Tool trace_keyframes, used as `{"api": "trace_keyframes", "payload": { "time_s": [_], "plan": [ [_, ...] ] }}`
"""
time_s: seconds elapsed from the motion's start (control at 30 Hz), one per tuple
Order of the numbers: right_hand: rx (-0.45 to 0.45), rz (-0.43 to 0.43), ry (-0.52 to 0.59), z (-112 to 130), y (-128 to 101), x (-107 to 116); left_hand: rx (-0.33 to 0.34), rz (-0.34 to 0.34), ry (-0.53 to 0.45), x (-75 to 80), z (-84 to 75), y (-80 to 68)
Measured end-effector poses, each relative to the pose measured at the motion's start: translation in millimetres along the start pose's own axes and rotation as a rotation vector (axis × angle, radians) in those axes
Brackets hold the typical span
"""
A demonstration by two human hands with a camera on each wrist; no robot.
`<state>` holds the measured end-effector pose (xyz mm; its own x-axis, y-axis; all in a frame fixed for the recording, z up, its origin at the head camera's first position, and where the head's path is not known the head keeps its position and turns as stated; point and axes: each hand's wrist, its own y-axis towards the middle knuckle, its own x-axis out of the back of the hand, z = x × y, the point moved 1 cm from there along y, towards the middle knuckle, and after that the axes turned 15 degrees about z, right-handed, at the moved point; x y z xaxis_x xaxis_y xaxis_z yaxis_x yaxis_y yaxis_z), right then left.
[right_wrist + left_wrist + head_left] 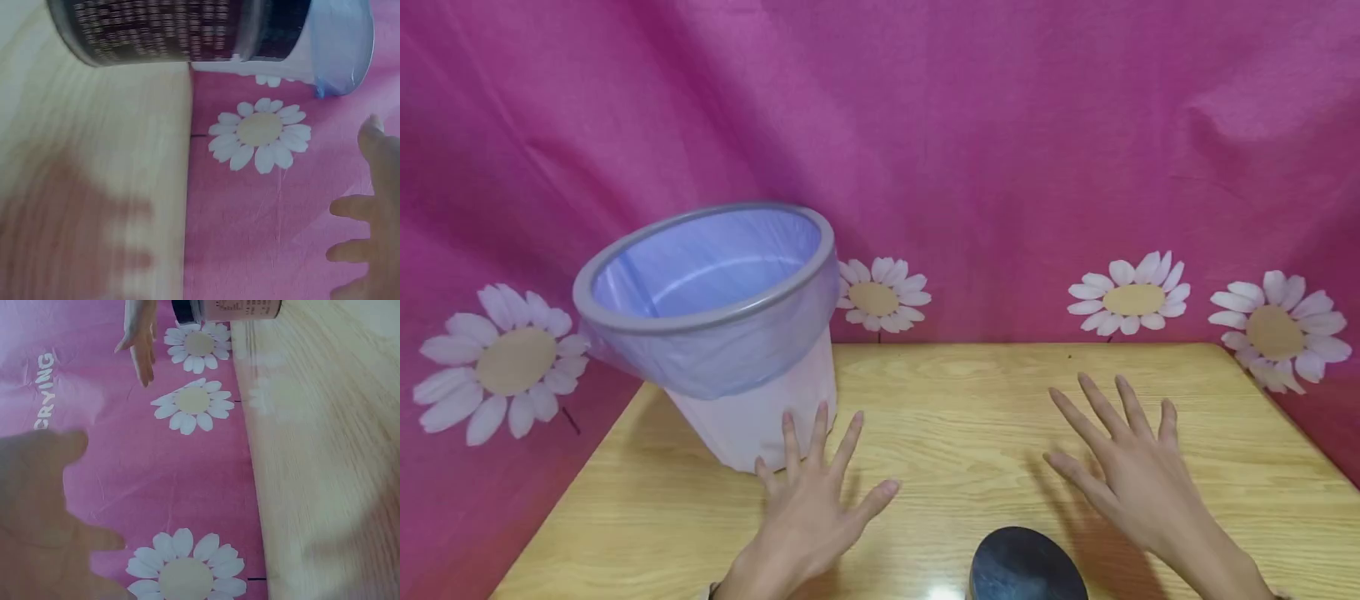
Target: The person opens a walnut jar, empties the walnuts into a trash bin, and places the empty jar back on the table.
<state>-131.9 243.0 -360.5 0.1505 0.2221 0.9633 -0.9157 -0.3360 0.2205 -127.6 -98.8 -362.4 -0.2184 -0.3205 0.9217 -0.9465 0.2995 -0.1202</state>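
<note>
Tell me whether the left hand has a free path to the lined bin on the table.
Probably yes. The left hand hovers open with fingers spread, just in front of the lined bin, and nothing lies between them on the table. The dark can sits off to its right, out of the way.
</note>
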Motion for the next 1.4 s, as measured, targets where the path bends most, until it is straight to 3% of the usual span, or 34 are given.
{"api": "trace_keyframes", "payload": {
  "time_s": [0.07, 0.2, 0.3, 0.43, 0.53, 0.67, 0.8, 0.93, 1.03, 1.13, 1.27, 1.4],
  "plan": [
    [0.040, 0.027, 0.129, 1.9, 7.2, 2.0, -0.039, -0.027, -0.078, 3.7, 4.7, -1.1],
    [0.110, 0.172, 0.493, 6.8, 29.7, -0.4, -0.086, -0.095, -0.226, 11.7, 21.7, -8.9],
    [0.129, 0.268, 0.646, 11.9, 45.3, -6.4, -0.083, -0.131, -0.314, 14.8, 35.2, -14.5],
    [0.166, 0.317, 0.697, 21.8, 63.7, -9.4, -0.083, -0.202, -0.417, 16.4, 53.2, -19.8],
    [0.210, 0.353, 0.700, 34.7, 81.4, -6.5, -0.016, -0.218, -0.458, 21.2, 74.6, -26.7],
    [0.266, 0.429, 0.709, 53.6, 108.6, 4.2, 0.124, -0.232, -0.528, 35.4, 107.6, -34.4],
    [0.296, 0.487, 0.707, 64.3, 132.2, 18.1, 0.167, -0.372, -0.652, 53.6, 128.5, -34.0],
    [0.302, 0.544, 0.685, 72.6, 146.8, 23.0, 0.200, -0.599, -0.833, 69.6, 140.9, -30.7],
    [0.293, 0.595, 0.680, 81.9, 155.7, 20.7, 0.133, -0.798, -1.040, 77.9, 148.5, -25.8],
    [0.283, 0.678, 0.784, 93.9, 166.0, 18.0, -0.015, -0.921, -1.250, 85.1, 153.1, -18.4],
    [0.266, 0.775, 0.978, 111.6, 179.9, 17.7, -0.099, -0.950, -1.382, 95.6, 154.2, -7.9],
    [0.237, 0.784, 1.032, 127.9, 190.1, 17.5, -0.099, -0.909, -1.437, 106.7, 153.8, 2.6]
  ]
}}
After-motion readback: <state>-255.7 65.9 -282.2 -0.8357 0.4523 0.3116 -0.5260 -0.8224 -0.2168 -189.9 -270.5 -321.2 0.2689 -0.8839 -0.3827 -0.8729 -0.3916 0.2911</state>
